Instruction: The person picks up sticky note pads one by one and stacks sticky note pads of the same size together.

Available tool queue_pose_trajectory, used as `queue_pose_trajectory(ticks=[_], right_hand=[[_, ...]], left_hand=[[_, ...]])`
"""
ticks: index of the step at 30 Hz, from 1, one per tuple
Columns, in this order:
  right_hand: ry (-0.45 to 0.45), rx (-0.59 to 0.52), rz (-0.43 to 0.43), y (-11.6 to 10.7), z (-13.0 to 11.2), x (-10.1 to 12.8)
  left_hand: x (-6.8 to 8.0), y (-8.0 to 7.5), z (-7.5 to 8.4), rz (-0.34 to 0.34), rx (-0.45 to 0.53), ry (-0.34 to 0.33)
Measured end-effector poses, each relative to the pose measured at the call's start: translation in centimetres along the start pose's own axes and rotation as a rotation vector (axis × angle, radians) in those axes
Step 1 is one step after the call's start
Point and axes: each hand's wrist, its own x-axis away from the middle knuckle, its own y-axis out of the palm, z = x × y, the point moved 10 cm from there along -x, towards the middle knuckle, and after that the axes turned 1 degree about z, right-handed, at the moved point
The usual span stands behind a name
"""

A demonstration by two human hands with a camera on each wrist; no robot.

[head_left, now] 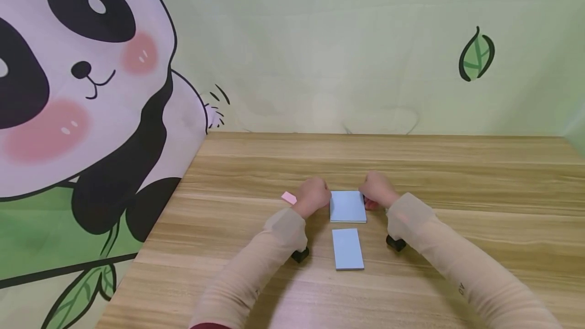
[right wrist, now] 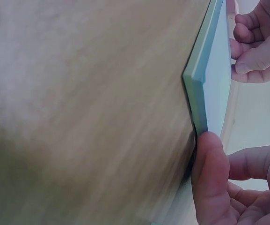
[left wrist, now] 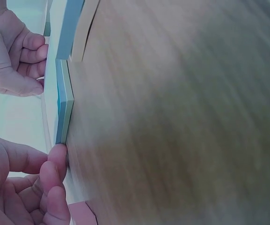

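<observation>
The left hand [head_left: 313,196] is pinching one side of a pale-blue square pad [head_left: 348,206], seemingly made of paper, while the right hand [head_left: 378,189] is pinching the opposite side; the step in hand is probably squaring up or steadying the pad (its edge is showing a blue layer over a greenish one in the wrist views). The next move is likely calling for even pressure from both sides, so that the layers are staying flush. Going across from the left, a small flat pink piece [head_left: 287,196], its material unclear, is lying at the left hand's nine o'clock and is partly hidden by it. The left hand is sitting between the pad's nine and ten o'clock, and the pad itself is lying between the two hands on the wood-grain tabletop [head_left: 480,179]. At the pad's six o'clock, just apart from it, a pale-blue rectangular pad [head_left: 348,249], also paper-like, is lying untouched. The right hand is sitting at the square pad's two o'clock.
</observation>
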Motion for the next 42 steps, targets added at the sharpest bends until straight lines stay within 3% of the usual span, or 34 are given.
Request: queue_pose_trajectory(ticks=[15,24,42], right_hand=[[-0.002,-0.062,-0.030,-0.2,0.1,0.8],[0.021,-0.162,-0.087,0.6,0.6,1.8],[0.048,-0.280,-0.129,1.3,1.5,2.0]], left_hand=[[0.4,-0.2,-0.2,-0.005,0.055,0.011],[1.0,0.2,-0.2,-0.038,0.017,0.027],[1.3,0.4,0.0,-0.031,0.034,0.050]])
